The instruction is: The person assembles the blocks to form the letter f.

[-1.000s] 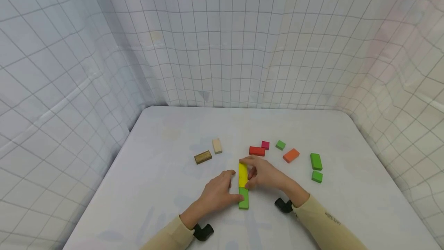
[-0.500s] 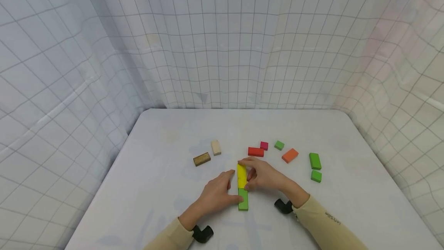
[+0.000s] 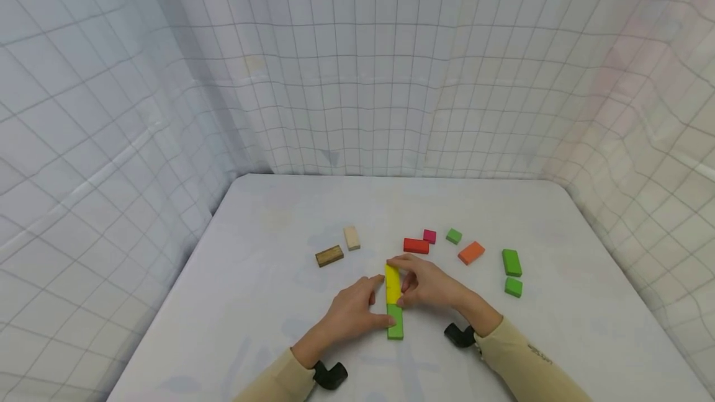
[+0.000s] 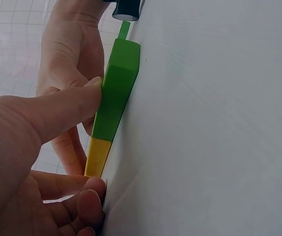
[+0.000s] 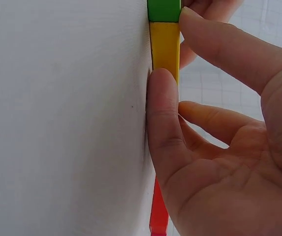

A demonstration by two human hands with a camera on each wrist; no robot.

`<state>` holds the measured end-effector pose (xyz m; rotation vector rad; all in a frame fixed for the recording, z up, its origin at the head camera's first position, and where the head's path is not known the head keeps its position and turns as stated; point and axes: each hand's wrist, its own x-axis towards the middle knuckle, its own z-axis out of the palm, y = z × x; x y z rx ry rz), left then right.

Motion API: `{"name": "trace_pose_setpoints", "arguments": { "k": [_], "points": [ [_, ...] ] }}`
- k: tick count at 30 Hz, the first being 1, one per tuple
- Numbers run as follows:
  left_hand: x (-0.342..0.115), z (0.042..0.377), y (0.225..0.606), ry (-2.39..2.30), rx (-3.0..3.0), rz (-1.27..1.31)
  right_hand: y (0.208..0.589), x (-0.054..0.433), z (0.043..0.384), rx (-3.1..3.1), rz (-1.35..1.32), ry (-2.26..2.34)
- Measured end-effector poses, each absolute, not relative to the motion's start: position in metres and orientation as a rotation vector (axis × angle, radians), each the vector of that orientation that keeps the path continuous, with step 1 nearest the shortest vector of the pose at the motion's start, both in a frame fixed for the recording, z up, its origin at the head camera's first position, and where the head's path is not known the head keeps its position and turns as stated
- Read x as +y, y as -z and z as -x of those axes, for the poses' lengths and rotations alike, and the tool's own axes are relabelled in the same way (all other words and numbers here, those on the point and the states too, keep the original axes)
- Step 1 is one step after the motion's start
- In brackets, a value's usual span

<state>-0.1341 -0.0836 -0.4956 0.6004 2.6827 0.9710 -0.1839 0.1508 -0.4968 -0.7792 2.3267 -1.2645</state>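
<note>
A yellow block (image 3: 393, 284) and a green block (image 3: 395, 331) lie end to end in a line on the white table, the yellow one farther off. My right hand (image 3: 430, 282) holds the yellow block, index finger at its far end and thumb near the join; another finger (image 5: 163, 98) lies along its side in the right wrist view. My left hand (image 3: 352, 309) rests its straight thumb (image 4: 84, 98) on top of the green block. Its other fingers reach to the left side of the yellow block, fingertips right beside it.
Beyond the hands lie a brown block (image 3: 329, 256), a cream block (image 3: 352, 238), a red block (image 3: 416, 246) and a small pink block (image 3: 429, 236). To the right are an orange block (image 3: 472, 252) and several green blocks (image 3: 511, 263). Gridded white curtains (image 3: 357, 79) enclose the table.
Both hands and the row of blocks keep nearly the same arrangement. The whole head view has shifted slightly.
</note>
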Motion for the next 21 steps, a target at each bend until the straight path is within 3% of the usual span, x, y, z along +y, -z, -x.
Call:
{"name": "trace_pose_setpoints", "arguments": {
  "k": [21],
  "points": [
    [-0.0827, 0.1331, 0.4951, -0.925, 2.686, -0.659, 0.4959, 0.1554, 0.1845, 2.278, 0.756, 1.295]
  ]
}}
